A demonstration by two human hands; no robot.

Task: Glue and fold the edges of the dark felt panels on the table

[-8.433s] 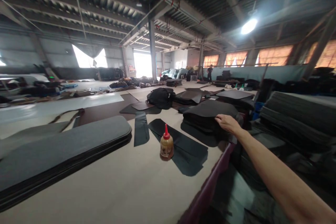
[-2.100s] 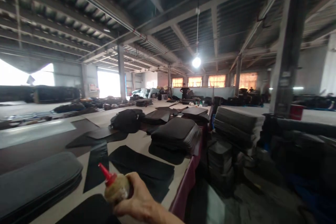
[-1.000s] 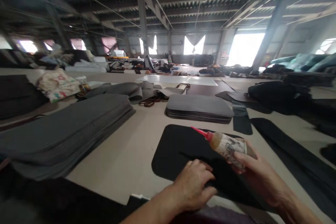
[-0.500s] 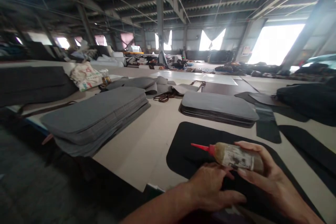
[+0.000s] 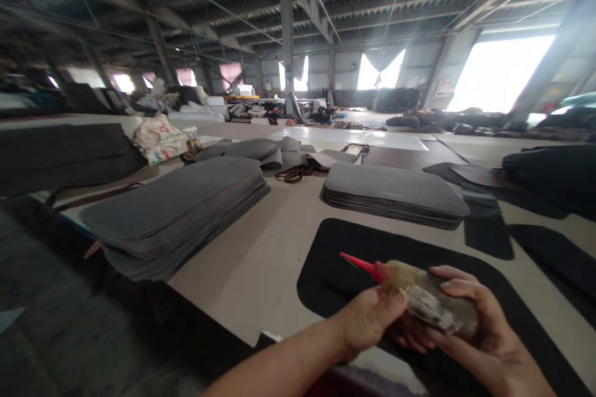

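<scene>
Between my two hands is a stained yellowish squeeze bottle with a long red nozzle, held tilted, its tip toward the upper left. My right hand wraps the bottle's base end, fingers over the top and thumb along the near side. Near the shoulder, my left hand presses its thumb against the bottle, with its other fingers curled beneath, partly hidden. Under the bottle a black sheet with rounded corners lies flat on the table.
Grey stacks of cut sheets stand on the left and beyond the black sheet. Behind them lie loose grey pieces and a printed cloth bag. Dark strips lie to the right. The table's edge drops to the floor at lower left.
My left hand has risen from low over the black sheet and taken hold of the bottle. The bottle has shifted slightly right and down at its base, still in my right hand.
</scene>
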